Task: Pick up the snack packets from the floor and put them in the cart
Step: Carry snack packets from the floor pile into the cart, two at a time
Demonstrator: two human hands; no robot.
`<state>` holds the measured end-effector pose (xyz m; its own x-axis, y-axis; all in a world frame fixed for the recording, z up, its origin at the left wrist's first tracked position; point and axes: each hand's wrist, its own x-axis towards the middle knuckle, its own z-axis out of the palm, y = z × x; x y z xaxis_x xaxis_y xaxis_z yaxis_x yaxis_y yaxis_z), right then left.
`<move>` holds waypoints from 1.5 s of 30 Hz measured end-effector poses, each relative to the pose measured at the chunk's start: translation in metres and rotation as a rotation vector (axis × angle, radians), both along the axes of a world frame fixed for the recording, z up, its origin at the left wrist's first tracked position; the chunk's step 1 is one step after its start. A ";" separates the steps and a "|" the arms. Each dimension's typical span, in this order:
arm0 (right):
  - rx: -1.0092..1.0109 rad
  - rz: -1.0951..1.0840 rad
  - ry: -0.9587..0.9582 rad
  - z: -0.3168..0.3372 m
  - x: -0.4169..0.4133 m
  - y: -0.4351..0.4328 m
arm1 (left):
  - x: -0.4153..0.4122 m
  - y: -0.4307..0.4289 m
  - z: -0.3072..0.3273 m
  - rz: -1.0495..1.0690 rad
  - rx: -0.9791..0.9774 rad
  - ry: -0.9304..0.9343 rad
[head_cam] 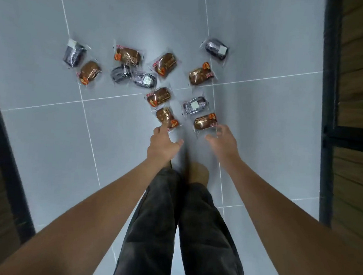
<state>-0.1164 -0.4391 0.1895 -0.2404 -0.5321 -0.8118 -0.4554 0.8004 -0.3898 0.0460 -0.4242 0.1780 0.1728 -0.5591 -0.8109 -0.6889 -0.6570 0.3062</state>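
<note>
A: Which step are we on?

B: The first pick, by our reading. Twelve snack packets [158,96] lie scattered on the floor [48,140], brown and dark mixed, none lifted. The cart is not in view.

A: Left side?

B: Our left hand [163,143] is down at the near brown packet [167,117]. Its fingers [161,128] are spread wide with the thumb out to the side. The forefinger tip touches the packet's near end. It holds nothing.

A: Right side?

B: Our right hand [222,139] hovers just beside the right brown packet [205,122]. Its fingers [219,129] are loosely bent and apart, gripping nothing. We cannot tell whether the tips touch the wrapper's edge.

A: What does the next move need?

B: We judge that thumb and fingers must close over each packet, one per hand, then lift. The wrappers look like slick film lying flat on tile, so a fingertip may push a packet along instead of catching it. After that we must turn and find the cart. Ten packets would be left farther out, so more reaches will be needed.
</note>
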 end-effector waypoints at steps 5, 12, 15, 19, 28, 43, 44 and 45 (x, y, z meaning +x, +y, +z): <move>0.004 -0.127 0.064 -0.125 0.006 -0.009 | -0.001 -0.007 -0.126 0.157 -0.016 -0.021; 0.030 -0.177 0.143 -0.252 0.009 -0.015 | -0.007 -0.022 -0.243 0.243 -0.113 -0.108; 0.024 -0.176 0.196 -0.284 0.009 -0.018 | -0.010 -0.027 -0.264 0.284 -0.156 -0.190; -0.080 -0.183 0.266 -0.300 0.008 -0.023 | -0.006 -0.025 -0.276 0.233 -0.177 -0.242; -0.098 -0.103 0.187 -0.255 -0.001 0.003 | -0.003 -0.015 -0.235 0.104 -0.150 -0.162; -0.117 -0.216 0.042 0.026 -0.024 0.018 | -0.045 -0.031 0.033 -0.095 -0.143 0.131; -0.132 -0.240 0.029 0.051 -0.026 0.018 | -0.049 -0.033 0.056 -0.113 -0.145 0.146; -0.142 -0.262 0.019 0.077 -0.029 0.020 | -0.053 -0.034 0.079 -0.126 -0.150 0.164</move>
<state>-0.1450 -0.4192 0.2665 -0.3986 -0.5578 -0.7280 -0.2488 0.8298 -0.4995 -0.0072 -0.4586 0.2566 -0.0327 -0.6842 -0.7286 -0.6959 -0.5077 0.5079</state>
